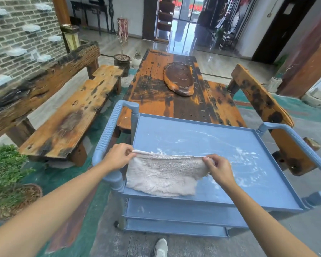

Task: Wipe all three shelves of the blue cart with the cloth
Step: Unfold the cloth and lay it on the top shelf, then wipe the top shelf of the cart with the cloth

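Two bare hands are stretching a cloth (161, 175) over the near left corner of the blue cart (202, 203)'s top shelf (202, 138)

The left hand (117, 155) is reaching forward with its arm extended from the lower left, fingers pinched closed on the cloth's upper left corner; the right hand (220, 168) is coming in from the lower right, fingers likewise pinched closed on the upper right corner, so the top edge is pulling taut between them while the lower part is lying on the shelf surface. White powdery smears are showing across the shelf to the right of the cloth. Two lower shelves (174, 212) are showing beneath, with the cart's left handle (107, 134) just beside the left hand. A worn wooden table (176, 93) is standing just beyond the cart, a wooden bench (69, 115) to the left, and a shoe (160, 247) is showing at the bottom edge
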The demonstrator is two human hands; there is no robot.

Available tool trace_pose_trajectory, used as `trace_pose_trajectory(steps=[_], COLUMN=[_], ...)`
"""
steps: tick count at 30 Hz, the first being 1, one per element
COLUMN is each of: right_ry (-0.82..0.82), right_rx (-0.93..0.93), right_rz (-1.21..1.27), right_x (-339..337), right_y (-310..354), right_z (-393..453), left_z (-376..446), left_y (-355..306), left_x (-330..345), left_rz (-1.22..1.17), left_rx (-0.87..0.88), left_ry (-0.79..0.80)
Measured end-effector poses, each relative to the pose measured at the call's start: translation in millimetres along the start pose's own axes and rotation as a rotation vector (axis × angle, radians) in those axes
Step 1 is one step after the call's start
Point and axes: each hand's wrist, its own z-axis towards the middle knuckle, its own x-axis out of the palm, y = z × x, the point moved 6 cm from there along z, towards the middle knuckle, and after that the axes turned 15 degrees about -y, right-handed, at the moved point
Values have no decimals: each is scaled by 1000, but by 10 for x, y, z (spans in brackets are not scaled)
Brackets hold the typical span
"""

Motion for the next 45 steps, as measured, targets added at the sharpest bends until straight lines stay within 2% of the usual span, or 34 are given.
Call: trace_pose_trajectory(steps=[7, 10, 12, 15, 17, 19, 20, 22, 34, 45], right_ry=[21, 82, 152, 225, 300, 454, 515, 533, 570, 542], right_rx=[107, 79, -94, -411, -550, -651, -680, -723, -711, -652], right_rz=[-200, -359, -436, -336, -267, -308, -343, -384, -389, -428], right_x=[444, 752, 1007, 1513, 1816, 2055, 2128, 2134, 2264, 2609], right_y=[-379, -485, -340, -78, -5, -64, -139, -252, -314, -212], right_z=[444, 488, 299, -50, -340, -583, -658, -712, -563, 41], left_z=[472, 563, 461, 275, 142, 11, -69, -216, -187, 489], left_y=[187, 173, 43, -79, 24, 151, 190, 214, 309, 382], left_x=[524, 722, 859, 1280, 1522, 1705, 1777, 1843, 1897, 1961], left_rz=[184, 303, 288, 223, 244, 313, 350, 390, 347, 343], left_rx=[-184, -161, -21, 206, 201, 157, 145, 127, 54, -30], left_ry=[43, -49, -93, 23, 105, 169, 182, 141, 74, 66])
